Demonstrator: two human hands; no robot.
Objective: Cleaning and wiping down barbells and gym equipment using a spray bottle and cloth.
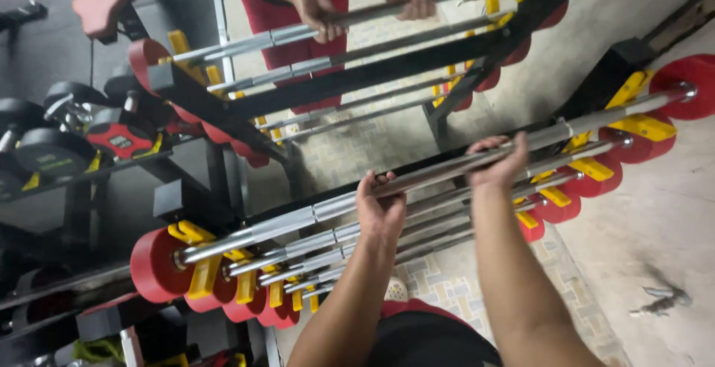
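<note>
Both my hands grip the top steel barbell [447, 170] on the rack [223, 222]: left hand [380, 207] near the bar's middle, right hand [497, 162] toward the rack's right end, fingers curled tight round it. A mirror [387, 32] beyond reflects this.

This is a gym: a black rack [223, 117] with red end discs [155, 264] and yellow hooks [202, 276] carries steel barbell bars [313, 244], a wall mirror [387, 121] reflects it, and dumbbells [52, 151] sit on shelving alongside.
</note>
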